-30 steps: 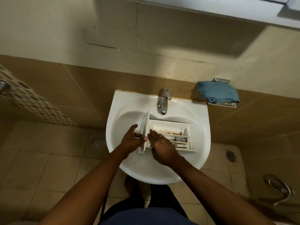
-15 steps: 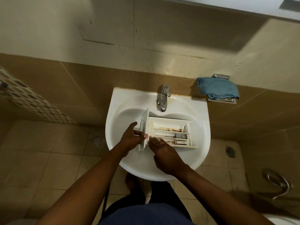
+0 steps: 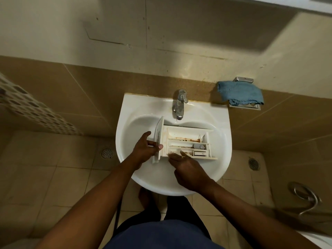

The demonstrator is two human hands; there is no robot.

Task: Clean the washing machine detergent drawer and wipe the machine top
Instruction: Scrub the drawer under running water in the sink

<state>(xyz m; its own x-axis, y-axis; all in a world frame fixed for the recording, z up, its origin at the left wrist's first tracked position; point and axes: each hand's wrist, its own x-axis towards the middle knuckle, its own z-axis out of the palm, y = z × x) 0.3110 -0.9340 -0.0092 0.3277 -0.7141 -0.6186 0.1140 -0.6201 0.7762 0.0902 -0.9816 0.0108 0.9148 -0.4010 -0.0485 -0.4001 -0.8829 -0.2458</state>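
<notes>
White plastic detergent drawer (image 3: 186,141) lies in the glossy sink (image 3: 221,126), rusty gunk in its channels. My left hand (image 3: 143,150) grips the curved front panel — my right hand (image 3: 187,167) touches the near channel, fingertips (image 3: 182,152) too blurry to judge.

A white plastic detergent drawer (image 3: 179,134) lies across the bowl of a white sink (image 3: 136,105), open compartments facing up. Its curved front panel stands on edge toward the sink's left side. The long body runs level toward the sink's right side. Brown-orange grime streaks the floors of the compartments nearest the sink's back and front edges, and a small grey cap (image 3: 198,146) sits in the middle compartment, toward the sink's right side.
</notes>
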